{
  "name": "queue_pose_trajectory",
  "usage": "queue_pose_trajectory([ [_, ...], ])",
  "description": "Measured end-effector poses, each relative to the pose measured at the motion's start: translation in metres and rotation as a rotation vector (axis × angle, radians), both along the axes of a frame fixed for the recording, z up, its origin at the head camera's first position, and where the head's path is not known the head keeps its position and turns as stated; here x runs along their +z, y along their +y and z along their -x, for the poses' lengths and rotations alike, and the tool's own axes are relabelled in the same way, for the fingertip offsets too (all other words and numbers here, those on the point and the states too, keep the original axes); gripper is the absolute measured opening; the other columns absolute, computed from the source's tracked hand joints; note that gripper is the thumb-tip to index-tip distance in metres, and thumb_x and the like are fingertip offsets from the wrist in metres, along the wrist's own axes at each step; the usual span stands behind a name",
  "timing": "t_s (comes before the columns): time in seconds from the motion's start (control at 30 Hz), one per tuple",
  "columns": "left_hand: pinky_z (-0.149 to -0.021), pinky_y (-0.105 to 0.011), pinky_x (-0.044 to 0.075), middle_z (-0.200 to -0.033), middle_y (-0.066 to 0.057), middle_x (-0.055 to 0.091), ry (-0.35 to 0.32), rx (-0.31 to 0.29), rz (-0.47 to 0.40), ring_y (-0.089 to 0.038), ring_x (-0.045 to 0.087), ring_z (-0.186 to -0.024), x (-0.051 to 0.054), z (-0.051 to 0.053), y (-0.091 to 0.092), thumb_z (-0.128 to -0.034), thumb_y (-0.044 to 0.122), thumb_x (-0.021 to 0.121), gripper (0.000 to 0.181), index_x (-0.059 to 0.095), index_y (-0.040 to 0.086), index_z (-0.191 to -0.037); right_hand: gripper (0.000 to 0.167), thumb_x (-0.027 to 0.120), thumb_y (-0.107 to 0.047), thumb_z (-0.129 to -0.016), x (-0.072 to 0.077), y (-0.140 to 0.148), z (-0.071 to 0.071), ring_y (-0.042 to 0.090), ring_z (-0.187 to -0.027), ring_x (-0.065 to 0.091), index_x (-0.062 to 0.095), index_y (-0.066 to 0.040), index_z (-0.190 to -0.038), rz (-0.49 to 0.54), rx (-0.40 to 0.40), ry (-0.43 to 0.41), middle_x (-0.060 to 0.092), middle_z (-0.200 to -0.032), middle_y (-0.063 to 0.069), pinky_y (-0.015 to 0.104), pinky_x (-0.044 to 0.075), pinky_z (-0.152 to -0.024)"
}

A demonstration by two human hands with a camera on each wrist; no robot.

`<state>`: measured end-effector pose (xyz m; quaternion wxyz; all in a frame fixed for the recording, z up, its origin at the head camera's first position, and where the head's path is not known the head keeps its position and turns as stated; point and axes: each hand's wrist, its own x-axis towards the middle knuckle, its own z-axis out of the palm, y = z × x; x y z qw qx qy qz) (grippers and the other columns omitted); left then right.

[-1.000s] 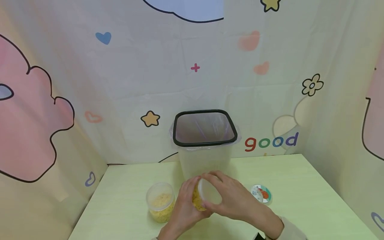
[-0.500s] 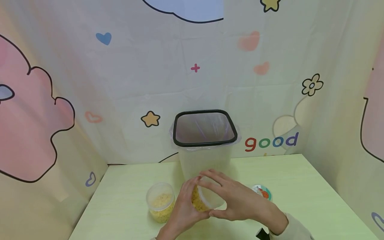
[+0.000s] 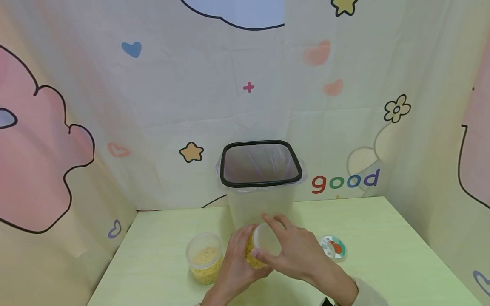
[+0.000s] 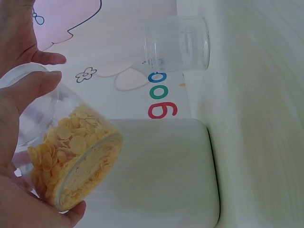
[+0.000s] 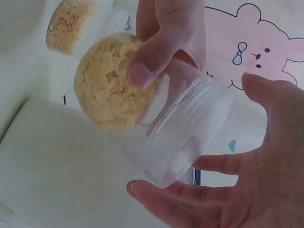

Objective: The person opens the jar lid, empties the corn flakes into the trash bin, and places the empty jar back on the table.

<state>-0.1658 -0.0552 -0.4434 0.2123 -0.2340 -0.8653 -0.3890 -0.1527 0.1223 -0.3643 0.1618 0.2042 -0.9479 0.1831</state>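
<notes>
Tilted on its side above the table is a clear plastic jar (image 3: pixel 250 254) of yellow flakes, capped with a translucent lid (image 3: pixel 269 240). My left hand (image 3: pixel 238 257) grips the jar's body, thumb on one side and fingers round the other. Close about the lid is my right hand (image 3: pixel 298 248), its fingers spread. In the right wrist view the thumb stands apart from the lid (image 5: pixel 192 128), while the fingertips lie at or near its lower rim; contact is unclear. A second jar (image 3: pixel 205 270), partly filled with similar flakes, stands upright left of my left hand.
A pale bin (image 3: pixel 260 204) with a black rim and a plastic liner stands behind the hands. To the right is a clear jar (image 4: pixel 175 43) over a coloured round label (image 3: pixel 338 247). A printed cloth backdrop (image 3: pixel 160 106) encloses the table (image 3: pixel 383 255).
My right hand spread wider and drew back from the lid half a second ago, and now is closer round it again. My left hand keeps its hold on the jar.
</notes>
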Motion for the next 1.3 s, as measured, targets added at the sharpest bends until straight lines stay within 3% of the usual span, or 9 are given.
queue_pose_trajectory([
  [0.1, -0.097, -0.043, 0.052, -0.138, 0.0, 0.052, 0.038, 0.009, 0.007, -0.021, 0.049, -0.126, -0.001, 0.001, 0.0, -0.0606, 0.032, 0.093, 0.096, 0.044, 0.019, -0.141, 0.084, 0.056, -0.079, -0.078, 0.0, -0.003, 0.0, 0.026, -0.075, 0.066, 0.053, -0.023, -0.141, -0.002, -0.014, -0.023, 0.063, -0.126, 0.003, 0.037, 0.052, -0.063],
  [0.27, -0.096, -0.042, 0.053, -0.136, -0.001, 0.054, 0.09, 0.029, 0.022, -0.021, 0.05, -0.124, -0.003, 0.001, 0.001, -0.0573, 0.031, 0.094, 0.097, 0.045, 0.017, -0.14, 0.074, 0.067, -0.065, -0.079, 0.0, -0.002, 0.001, 0.024, -0.079, 0.068, 0.057, -0.019, -0.136, -0.004, 0.046, 0.016, 0.064, -0.12, 0.004, 0.037, 0.055, -0.068],
  [0.4, -0.096, -0.043, 0.052, -0.137, 0.0, 0.054, 0.075, 0.023, 0.01, -0.021, 0.05, -0.125, -0.002, 0.0, 0.0, -0.0578, 0.03, 0.093, 0.096, 0.046, 0.018, -0.14, 0.065, 0.075, -0.048, -0.079, 0.002, 0.004, 0.002, 0.02, -0.098, 0.067, 0.056, -0.02, -0.135, -0.011, 0.187, 0.056, 0.06, -0.125, 0.0, 0.037, 0.057, -0.082],
  [0.6, -0.1, -0.046, 0.05, -0.141, 0.0, 0.052, 0.027, -0.007, -0.011, -0.022, 0.048, -0.128, 0.0, -0.001, -0.003, -0.0595, 0.028, 0.093, 0.097, 0.044, 0.02, -0.143, 0.078, 0.084, -0.031, -0.075, 0.004, 0.018, 0.008, 0.019, -0.128, 0.052, 0.046, -0.024, -0.143, -0.073, 0.438, 0.089, 0.05, -0.141, 0.002, 0.04, 0.051, -0.101],
  [0.83, -0.101, -0.048, 0.049, -0.144, 0.003, 0.048, -0.018, -0.031, -0.022, -0.022, 0.045, -0.133, 0.0, -0.001, -0.004, -0.062, 0.029, 0.092, 0.097, 0.042, 0.022, -0.144, 0.087, 0.087, -0.021, -0.073, 0.005, 0.024, 0.01, 0.021, -0.138, 0.042, 0.042, -0.023, -0.147, -0.106, 0.561, 0.093, 0.042, -0.15, 0.003, 0.04, 0.051, -0.102],
  [0.97, -0.1, -0.048, 0.05, -0.144, 0.001, 0.049, 0.001, -0.028, -0.015, -0.022, 0.046, -0.131, 0.0, -0.001, -0.003, -0.0605, 0.03, 0.093, 0.099, 0.042, 0.022, -0.144, 0.083, 0.083, -0.039, -0.077, 0.004, 0.021, 0.007, 0.023, -0.137, 0.045, 0.041, -0.023, -0.147, -0.08, 0.482, 0.122, 0.041, -0.152, 0.005, 0.042, 0.054, -0.097],
  [1.1, -0.099, -0.046, 0.051, -0.143, 0.003, 0.049, -0.028, -0.016, -0.025, -0.019, 0.046, -0.129, 0.001, -0.001, -0.002, -0.0612, 0.032, 0.093, 0.099, 0.041, 0.024, -0.145, 0.082, 0.071, -0.062, -0.079, 0.005, 0.013, 0.002, 0.025, -0.122, 0.059, 0.044, -0.021, -0.146, -0.007, 0.211, 0.132, 0.05, -0.146, 0.004, 0.044, 0.057, -0.083],
  [1.2, -0.099, -0.044, 0.051, -0.143, 0.005, 0.048, -0.039, -0.008, -0.027, -0.017, 0.046, -0.129, 0.002, -0.001, -0.001, -0.062, 0.034, 0.093, 0.098, 0.041, 0.026, -0.145, 0.085, 0.063, -0.071, -0.08, 0.007, 0.005, -0.001, 0.029, -0.103, 0.067, 0.045, -0.021, -0.146, 0.018, 0.023, 0.057, 0.056, -0.139, 0.003, 0.045, 0.056, -0.072],
  [1.3, -0.099, -0.042, 0.051, -0.141, 0.004, 0.05, 0.004, -0.001, -0.014, -0.018, 0.047, -0.127, 0.002, 0.0, 0.0, -0.0614, 0.034, 0.093, 0.097, 0.043, 0.023, -0.143, 0.088, 0.06, -0.075, -0.078, 0.007, -0.002, -0.002, 0.032, -0.087, 0.068, 0.046, -0.02, -0.146, 0.008, -0.056, -0.018, 0.06, -0.133, 0.005, 0.046, 0.054, -0.067],
])
